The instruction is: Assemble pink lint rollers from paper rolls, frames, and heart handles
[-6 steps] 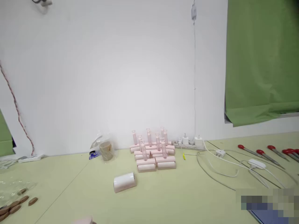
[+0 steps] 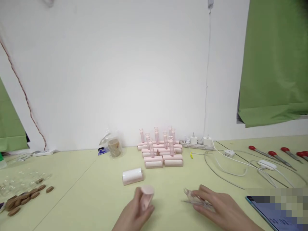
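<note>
My left hand (image 2: 132, 211) is closed round a pale pink curved plastic piece (image 2: 147, 192) that looks like a lint roller cover. To its right, above the table, my right hand (image 2: 216, 203) grips a clear pinkish handle (image 2: 189, 193) with a looped end. A thin pointed strip (image 2: 189, 201) shows beneath it; I cannot make out its kind. Beyond my left hand a white sticky roll (image 2: 132, 176) lies on its side. Farther back stand several pink lint rollers (image 2: 154, 159) in rows, with clear handles pointing up.
Brown oval pieces (image 2: 35, 195) and clear plastic parts (image 2: 19, 183) lie at left. A bagged tape roll (image 2: 114, 147) stands by the wall. At right are a power strip (image 2: 202, 146), cables (image 2: 222, 173), red-handled tools (image 2: 281, 159) and a phone (image 2: 271, 211).
Both hands have come into view from below, holding the pink piece and the clear handle. The camera view has shifted slightly, moving the table scene mostly rightward and up.
</note>
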A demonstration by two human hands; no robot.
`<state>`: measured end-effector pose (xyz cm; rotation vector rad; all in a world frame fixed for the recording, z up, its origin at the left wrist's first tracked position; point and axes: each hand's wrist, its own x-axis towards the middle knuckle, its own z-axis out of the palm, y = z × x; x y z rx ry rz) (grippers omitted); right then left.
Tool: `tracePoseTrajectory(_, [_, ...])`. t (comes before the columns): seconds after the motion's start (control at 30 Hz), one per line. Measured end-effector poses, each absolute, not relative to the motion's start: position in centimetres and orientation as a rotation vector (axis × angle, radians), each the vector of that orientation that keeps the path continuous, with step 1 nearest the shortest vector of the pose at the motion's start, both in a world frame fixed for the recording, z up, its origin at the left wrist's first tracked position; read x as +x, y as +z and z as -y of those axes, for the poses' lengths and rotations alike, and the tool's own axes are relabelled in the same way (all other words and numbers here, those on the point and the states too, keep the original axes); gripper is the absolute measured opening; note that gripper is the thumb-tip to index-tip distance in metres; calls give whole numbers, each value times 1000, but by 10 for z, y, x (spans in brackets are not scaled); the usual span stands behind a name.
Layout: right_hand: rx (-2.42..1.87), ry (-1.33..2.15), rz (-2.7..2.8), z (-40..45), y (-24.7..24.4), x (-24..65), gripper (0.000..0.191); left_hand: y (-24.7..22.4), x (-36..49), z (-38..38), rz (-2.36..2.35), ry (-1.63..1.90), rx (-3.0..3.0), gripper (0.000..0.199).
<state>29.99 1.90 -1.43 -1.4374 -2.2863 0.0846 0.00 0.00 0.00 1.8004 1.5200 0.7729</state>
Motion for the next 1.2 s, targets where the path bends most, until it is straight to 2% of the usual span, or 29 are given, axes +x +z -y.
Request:
tracePoseTrajectory(0.07, [-1443,68,2314,-32,-18,281,25,-4,15,-26,-1642,539,2174,19])
tracePoseTrajectory(0.17, [-1450,153,2260,-43,-20,262,23,-15,23,-59,-1710,373,2474,20])
tracePoseTrajectory(0.27, [-1462,458,1982,-50,-16,257,23,-23,22,-74,-1699,397,2549,27])
tracePoseTrajectory(0.33, [-1377,651,1821,-51,-14,257,27,-22,26,-73,-1657,575,2503,32])
tracePoseTrajectory(0.43, [-1241,736,1764,-45,-16,255,29,-16,47,-59,-1454,865,2011,44])
tracePoseTrajectory(0.53, [-966,547,2055,-28,-19,250,29,-13,72,-42,-1006,742,1210,57])
tracePoseTrajectory(0.6, [-750,412,2302,-16,-19,247,41,-16,80,-35,-748,752,831,46])
tracePoseTrajectory(0.67, [-733,451,2389,-6,-15,245,49,-21,80,-32,-675,903,696,35])
tracePoseTrajectory(0.7, [-809,542,2354,-3,-12,244,47,-24,78,-33,-699,971,713,33])
tracePoseTrajectory(0.8, [-1128,872,2069,-2,-6,244,14,-31,69,-36,-786,1064,904,29])
tracePoseTrajectory(0.83, [-1203,948,1977,-4,-6,244,12,-32,67,-36,-797,1048,962,28])
tracePoseTrajectory(0.93, [-1309,1060,1871,-10,-12,245,30,-31,64,-36,-772,976,1093,30])
tracePoseTrajectory(1.03, [-1371,1087,1918,-13,-21,245,36,-28,66,-32,-738,943,1205,33])
tracePoseTrajectory(1.13, [-1350,1146,1918,-11,-24,244,37,-30,68,-29,-710,851,1317,34])
tracePoseTrajectory(1.2, [-1224,1259,1852,-9,-23,242,28,-33,69,-26,-711,782,1370,35])
